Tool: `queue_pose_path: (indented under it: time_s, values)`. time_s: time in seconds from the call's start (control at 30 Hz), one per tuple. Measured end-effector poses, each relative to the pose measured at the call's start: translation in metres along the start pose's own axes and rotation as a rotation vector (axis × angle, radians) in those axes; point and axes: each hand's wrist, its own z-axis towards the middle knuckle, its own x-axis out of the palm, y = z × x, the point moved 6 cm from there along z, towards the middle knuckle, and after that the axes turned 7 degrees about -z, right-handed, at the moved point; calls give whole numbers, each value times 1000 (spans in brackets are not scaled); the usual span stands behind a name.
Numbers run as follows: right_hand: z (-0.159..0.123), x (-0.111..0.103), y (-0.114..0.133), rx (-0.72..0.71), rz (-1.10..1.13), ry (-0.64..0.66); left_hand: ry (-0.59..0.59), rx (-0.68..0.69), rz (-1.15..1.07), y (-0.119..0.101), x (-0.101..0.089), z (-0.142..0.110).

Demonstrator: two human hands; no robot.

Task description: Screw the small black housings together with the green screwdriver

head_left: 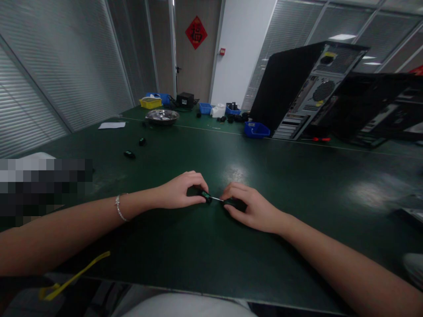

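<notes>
Low over the green table, my left hand pinches a small black device with a bit of green showing on it. A bracelet circles that wrist. My right hand is closed around the dark handle of what looks like a screwdriver. Its thin metal shaft points left, and the tip meets or nearly meets the device; exact contact is too small to make out. Farther left lie two similar black pieces, one nearer and one farther.
A metal bowl, a yellow tray and a black box stand at the back. A blue bin sits beside a tilted-looking computer tower. White paper lies at left; a yellow strap crosses the front edge.
</notes>
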Motion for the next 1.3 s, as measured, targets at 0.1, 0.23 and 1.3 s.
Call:
queue_pose_path:
  time_s: [0.1, 0.23, 1.3]
  values:
    - [0, -1, 1, -6, 5, -3, 4, -2, 6, 1, 0, -1]
    - [0, 0, 1, -10, 9, -6, 6, -17, 5, 2, 0, -1]
    - [1, -4, -1, 53, 174, -82, -9, -58, -49, 2, 1, 1]
